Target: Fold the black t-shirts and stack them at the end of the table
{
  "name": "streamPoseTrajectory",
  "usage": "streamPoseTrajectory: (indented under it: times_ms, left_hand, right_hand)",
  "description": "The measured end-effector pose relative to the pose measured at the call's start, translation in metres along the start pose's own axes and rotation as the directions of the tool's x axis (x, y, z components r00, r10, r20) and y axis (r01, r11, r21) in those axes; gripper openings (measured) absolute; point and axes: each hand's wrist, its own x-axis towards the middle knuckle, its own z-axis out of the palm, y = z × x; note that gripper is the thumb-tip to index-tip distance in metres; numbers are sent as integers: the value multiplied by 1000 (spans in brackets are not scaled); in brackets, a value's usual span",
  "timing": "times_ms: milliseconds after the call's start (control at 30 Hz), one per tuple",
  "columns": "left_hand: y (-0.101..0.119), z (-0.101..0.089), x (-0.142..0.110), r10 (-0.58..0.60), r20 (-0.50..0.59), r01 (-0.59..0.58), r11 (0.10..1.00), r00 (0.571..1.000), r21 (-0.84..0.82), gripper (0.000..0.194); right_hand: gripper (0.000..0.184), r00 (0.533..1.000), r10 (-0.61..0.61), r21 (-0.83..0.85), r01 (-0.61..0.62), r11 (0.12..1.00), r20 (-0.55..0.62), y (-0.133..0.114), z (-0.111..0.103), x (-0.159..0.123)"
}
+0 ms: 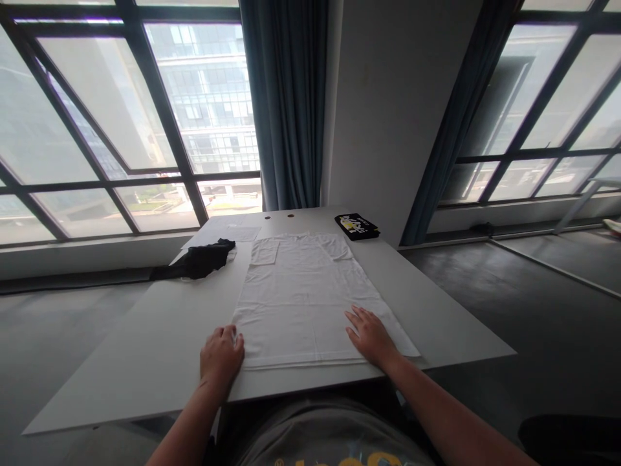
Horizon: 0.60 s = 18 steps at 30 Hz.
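Observation:
A white T-shirt [305, 298] lies spread on the white table [165, 330], its hem toward me. Both sleeves are folded in over the body at the far end, and some creases cross the cloth. My left hand [220, 356] rests palm down at the shirt's lower left edge, fingers slightly bent and apart from the thumb, with nothing seen in it. My right hand [371, 336] lies open on the lower right part of the shirt, fingers spread over the fabric.
A crumpled black cloth [206, 259] lies at the table's left edge. Folded black fabric with white and yellow print [358, 226] sits at the far right. Pale sheets [235, 233] lie at the far left. A blue curtain [291, 103] and windows stand behind.

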Motion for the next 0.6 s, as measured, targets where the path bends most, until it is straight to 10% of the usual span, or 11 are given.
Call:
streamPoseTrajectory:
  times_ms: [600]
  left_hand:
    - [-24, 14, -1, 117, -8, -117, 985, 993, -129, 35]
  right_hand:
    - [52, 1000, 8, 26, -8, 1000, -24, -1, -1, 0]
